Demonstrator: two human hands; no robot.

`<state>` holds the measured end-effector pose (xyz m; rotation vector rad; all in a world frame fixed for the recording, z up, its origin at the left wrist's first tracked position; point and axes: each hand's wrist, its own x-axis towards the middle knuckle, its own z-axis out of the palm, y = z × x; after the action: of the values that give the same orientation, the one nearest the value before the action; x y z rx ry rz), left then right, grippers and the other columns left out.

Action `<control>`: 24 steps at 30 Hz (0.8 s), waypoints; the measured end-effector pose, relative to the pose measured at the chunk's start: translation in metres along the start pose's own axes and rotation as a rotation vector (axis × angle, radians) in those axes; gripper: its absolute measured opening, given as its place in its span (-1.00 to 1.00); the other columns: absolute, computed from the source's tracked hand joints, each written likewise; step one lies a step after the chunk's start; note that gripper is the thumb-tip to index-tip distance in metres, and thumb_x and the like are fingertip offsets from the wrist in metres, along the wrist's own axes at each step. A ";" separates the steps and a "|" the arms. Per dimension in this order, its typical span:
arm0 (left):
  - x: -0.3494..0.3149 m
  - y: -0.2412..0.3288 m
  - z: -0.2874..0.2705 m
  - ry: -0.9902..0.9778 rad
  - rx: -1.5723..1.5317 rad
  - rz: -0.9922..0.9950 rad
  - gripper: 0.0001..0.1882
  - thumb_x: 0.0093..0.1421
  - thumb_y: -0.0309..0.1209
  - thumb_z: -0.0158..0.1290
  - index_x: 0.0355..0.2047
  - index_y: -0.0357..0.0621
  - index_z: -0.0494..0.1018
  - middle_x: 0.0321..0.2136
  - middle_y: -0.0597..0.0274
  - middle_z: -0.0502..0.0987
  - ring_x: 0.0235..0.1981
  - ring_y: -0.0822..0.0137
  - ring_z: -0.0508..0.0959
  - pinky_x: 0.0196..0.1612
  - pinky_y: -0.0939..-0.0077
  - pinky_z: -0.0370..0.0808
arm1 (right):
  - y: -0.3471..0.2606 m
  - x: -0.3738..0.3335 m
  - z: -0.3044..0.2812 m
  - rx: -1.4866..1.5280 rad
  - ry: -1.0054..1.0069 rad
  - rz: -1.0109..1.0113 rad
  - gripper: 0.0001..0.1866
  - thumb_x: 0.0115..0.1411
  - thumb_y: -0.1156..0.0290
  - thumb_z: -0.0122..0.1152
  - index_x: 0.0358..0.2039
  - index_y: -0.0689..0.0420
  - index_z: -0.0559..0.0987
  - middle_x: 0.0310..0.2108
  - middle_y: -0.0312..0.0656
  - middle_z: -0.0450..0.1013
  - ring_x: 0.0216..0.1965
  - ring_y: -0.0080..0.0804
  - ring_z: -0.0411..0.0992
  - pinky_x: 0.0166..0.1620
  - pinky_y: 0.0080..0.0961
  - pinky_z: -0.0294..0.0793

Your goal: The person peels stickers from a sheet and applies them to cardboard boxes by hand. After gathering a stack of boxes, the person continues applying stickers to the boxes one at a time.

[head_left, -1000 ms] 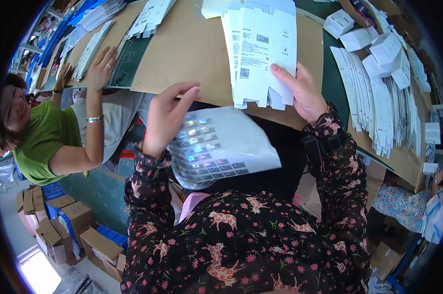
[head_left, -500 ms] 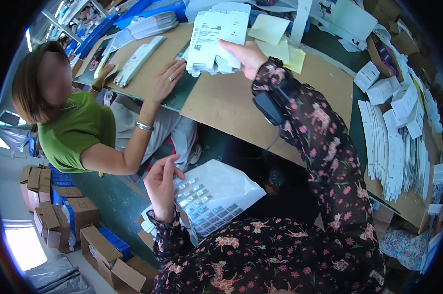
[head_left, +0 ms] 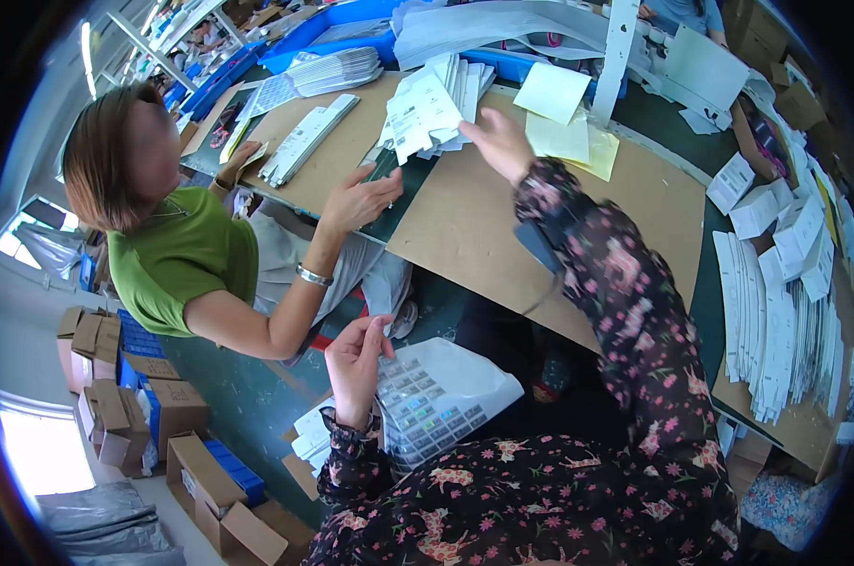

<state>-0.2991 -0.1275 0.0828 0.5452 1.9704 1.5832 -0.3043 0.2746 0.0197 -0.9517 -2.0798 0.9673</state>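
Observation:
A loose pile of flat white cartons point(head_left: 425, 108) lies on the table ahead, its pieces fanned out. Just right of it is my right hand point(head_left: 502, 146), fingers stretched out and fingertips at the pile's edge. My left hand point(head_left: 356, 363) is raised above my lap, thumb and forefinger pinched together; what they hold, if anything, is too small to tell. Beside it, on my lap, lies a white sheet of small shiny stickers point(head_left: 436, 401), partly peeled bare at its upper right. A co-worker's hand point(head_left: 361, 200) hangs open near the pile.
A co-worker in a green top point(head_left: 182, 259) sits at left. Yellow paper sheets point(head_left: 573, 141) lie behind my right hand on the brown board point(head_left: 550, 236). Stacked flat cartons point(head_left: 753, 325) and small white boxes point(head_left: 795, 231) line the right. Cardboard boxes point(head_left: 205, 491) stand at lower left.
My right hand has let go of the carton pile, which now lies spread on the table. The co-worker's hand has turned and lifted off the table edge. My left hand keeps its pinch.

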 end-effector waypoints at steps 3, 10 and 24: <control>0.003 0.013 0.000 -0.041 0.007 0.011 -0.74 0.45 -0.42 0.01 -0.11 -0.41 0.58 -0.54 0.37 0.51 -0.52 0.61 0.43 -0.35 0.74 0.34 | -0.027 -0.073 -0.084 0.638 -0.469 0.269 -0.58 0.37 0.12 0.20 -0.04 0.26 0.61 -0.17 -0.19 0.61 -0.18 -0.53 0.55 -0.10 -0.56 0.52; 0.011 0.064 0.036 -0.257 0.040 0.031 -0.76 0.44 -0.43 0.01 -0.11 -0.39 0.59 -0.56 0.41 0.49 -0.54 0.63 0.41 -0.37 0.74 0.33 | 0.010 -0.160 -0.202 1.061 -0.674 0.533 -0.61 0.48 0.21 0.02 0.12 0.25 0.51 -0.10 -0.21 0.55 -0.21 -0.53 0.52 -0.09 -0.53 0.55; 0.053 0.168 0.135 -0.396 0.282 0.424 -0.78 0.42 -0.40 0.06 -0.12 -0.32 0.61 -0.59 0.48 0.44 -0.56 0.66 0.37 -0.41 0.78 0.31 | 0.017 -0.190 -0.215 1.358 -0.823 0.604 -0.42 0.49 0.00 -0.07 0.15 0.32 0.47 -0.02 -0.09 0.56 -0.07 -0.40 0.55 0.11 -0.41 0.52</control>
<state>-0.2576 0.0446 0.2171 1.3530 1.8528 1.2905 -0.0304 0.2034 0.0708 -0.3750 -0.9866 2.8643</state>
